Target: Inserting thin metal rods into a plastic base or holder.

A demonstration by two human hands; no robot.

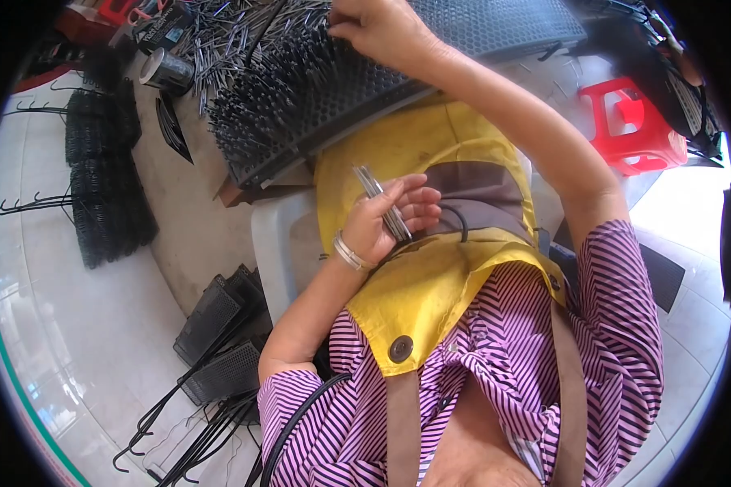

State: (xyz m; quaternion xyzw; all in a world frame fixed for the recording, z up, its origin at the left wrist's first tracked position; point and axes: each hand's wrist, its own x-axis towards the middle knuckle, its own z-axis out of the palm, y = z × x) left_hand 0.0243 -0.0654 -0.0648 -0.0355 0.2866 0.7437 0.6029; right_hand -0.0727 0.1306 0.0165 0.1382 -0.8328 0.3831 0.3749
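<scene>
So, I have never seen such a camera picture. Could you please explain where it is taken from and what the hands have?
These are a person's two bare hands. The picture comes from a wide fisheye camera worn on the head, looking down, so straight edges bend near the rim. The left hand holds a small bundle of thin metal sticks in front of the yellow apron. The right hand is at the top edge, over the black board with holes; whether it holds anything, I cannot tell. Many dark sticks stand in the board's left part, and a loose pile of sticks lies behind them.
</scene>
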